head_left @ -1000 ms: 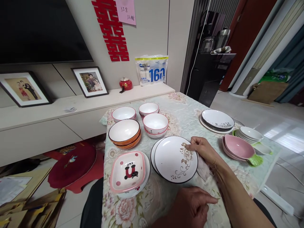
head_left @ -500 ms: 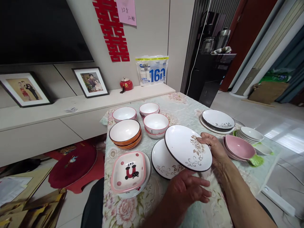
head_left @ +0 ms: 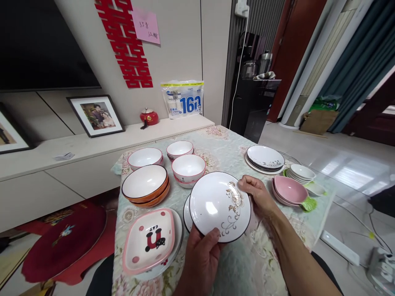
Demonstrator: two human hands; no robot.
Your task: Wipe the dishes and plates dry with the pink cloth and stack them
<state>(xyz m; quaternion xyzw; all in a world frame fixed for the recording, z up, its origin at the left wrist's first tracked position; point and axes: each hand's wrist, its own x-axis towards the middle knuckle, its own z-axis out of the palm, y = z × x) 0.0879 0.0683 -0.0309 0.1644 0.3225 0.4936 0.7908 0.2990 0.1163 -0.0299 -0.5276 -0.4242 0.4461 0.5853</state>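
Observation:
A white plate [head_left: 212, 201] with a dark rim and a brown flower pattern is held tilted up in front of me. My left hand [head_left: 205, 250] grips its lower edge, thumb on the face. At its right edge my right hand [head_left: 254, 193] pinches the rim, with the fingers behind it hidden. Partly covered by this plate, a second dark-rimmed plate [head_left: 187, 213] lies on the flowered tablecloth. To the left, a square pink-edged cat dish [head_left: 145, 257] rests on a round white plate [head_left: 177, 244].
Orange bowls [head_left: 148, 183] and white red-rimmed bowls [head_left: 189, 167] stand at the left. At the right are stacked plates [head_left: 265, 157], pink leaf-handled bowls [head_left: 290, 190] and small white bowls [head_left: 300, 172]. A low cabinet [head_left: 89, 154] borders the table's far left.
My left hand has come up and taken hold of the plate's lower edge. The plate now faces me more and covers more of the one beneath. The view has swung right.

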